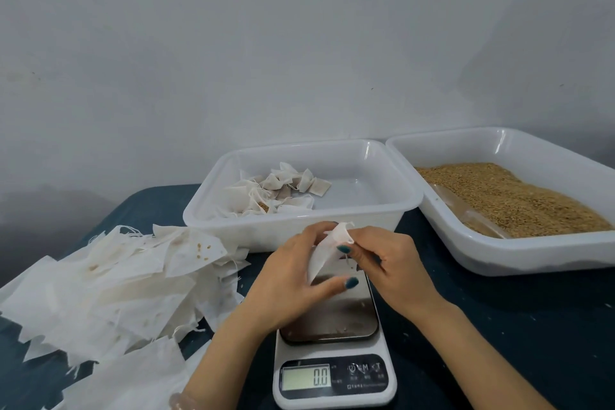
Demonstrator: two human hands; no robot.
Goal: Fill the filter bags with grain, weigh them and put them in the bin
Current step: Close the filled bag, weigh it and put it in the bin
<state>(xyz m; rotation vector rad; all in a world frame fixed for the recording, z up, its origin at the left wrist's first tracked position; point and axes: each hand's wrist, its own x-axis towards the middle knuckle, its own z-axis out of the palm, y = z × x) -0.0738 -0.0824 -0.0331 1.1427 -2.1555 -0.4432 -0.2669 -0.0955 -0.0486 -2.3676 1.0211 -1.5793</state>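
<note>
Hands (336,263) pinching filter bag (324,255), above scale (332,359)

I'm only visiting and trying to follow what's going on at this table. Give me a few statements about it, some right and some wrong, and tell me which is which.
1. The scale shows 0.0. True.
2. The grain is in the middle bin. False: the grain lies in the right bin.
3. The left hand and right hand both hold one filter bag above the scale. True.
4. The empty bags are piled to the right of the scale. False: the pile of empty bags lies to its left.
5. The middle bin holds filled bags. True.
</note>
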